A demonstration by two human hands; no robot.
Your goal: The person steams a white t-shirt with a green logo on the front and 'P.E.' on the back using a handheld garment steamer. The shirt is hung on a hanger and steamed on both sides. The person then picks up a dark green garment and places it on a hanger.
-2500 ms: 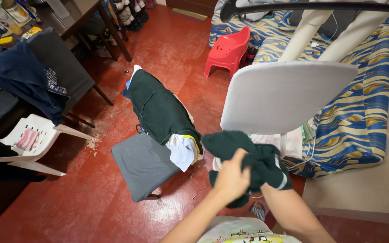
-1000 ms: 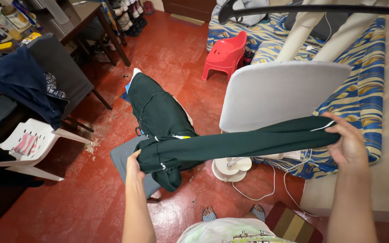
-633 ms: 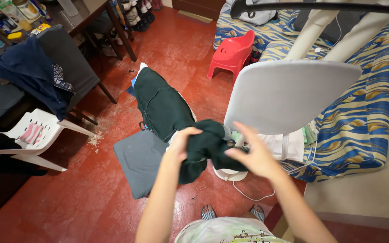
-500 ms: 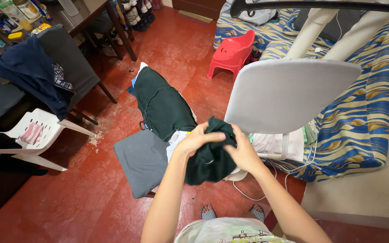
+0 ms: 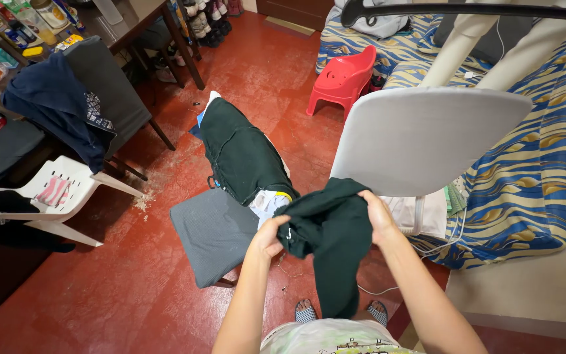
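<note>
Above red floor (image 5: 99,275), left hand (image 5: 268,237), right hand (image 5: 380,216), gripping dark green garment (image 5: 332,242)

Both forearms extend forward from the lower frame edge, converging on the dark green garment (image 5: 331,229). Left hand (image 5: 268,237) grips its lower left edge, fingers curled closed. Right hand (image 5: 379,216) pinches its upper right edge, slightly higher; thumb position appears hidden behind the cloth.

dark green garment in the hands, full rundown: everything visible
The dark green garment looks like soft knit fabric, bunched at the top and hanging loosely toward the person's feet. The left hand grips its left top corner, and the right hand grips the right. A tiny white mark shows near the left grip. It hangs in front of the white board.
</note>
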